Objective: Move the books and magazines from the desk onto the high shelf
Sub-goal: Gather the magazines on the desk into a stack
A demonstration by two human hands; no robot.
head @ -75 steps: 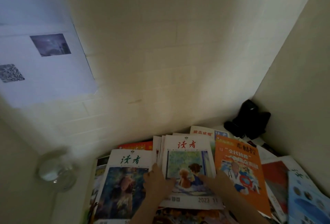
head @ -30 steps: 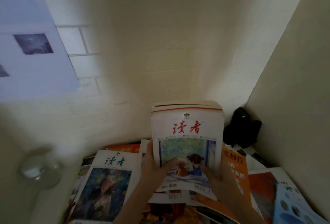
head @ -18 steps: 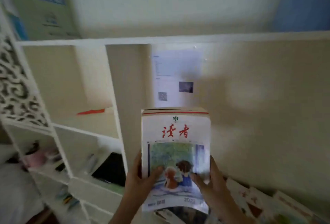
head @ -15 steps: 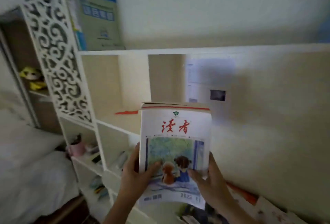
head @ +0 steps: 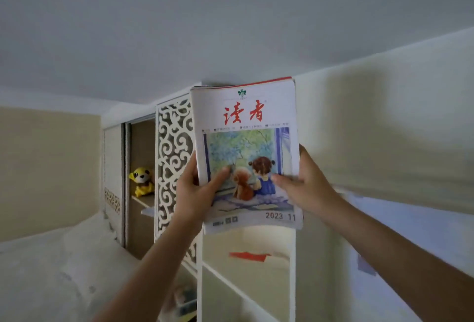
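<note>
A stack of magazines (head: 246, 116) is raised in front of me, its top cover white with red characters and a painting of a child and a dog. My left hand (head: 195, 193) grips the stack's left edge, thumb on the cover. My right hand (head: 305, 190) grips the right edge, thumb across the picture. The stack's top edge reaches the level of the high shelf's top board (head: 384, 70) on the white shelf unit. The desk and the other magazines are out of view.
A white fretwork panel (head: 174, 157) stands just left of the stack. A yellow plush toy (head: 142, 180) sits in a cabinet further left. A red item (head: 248, 256) lies in a lower compartment. The ceiling (head: 230, 13) is close above the shelf.
Both hands lifted the magazine stack off the desk pile and raised it high. My view swung up and left from the desk to the shelf top and ceiling.
</note>
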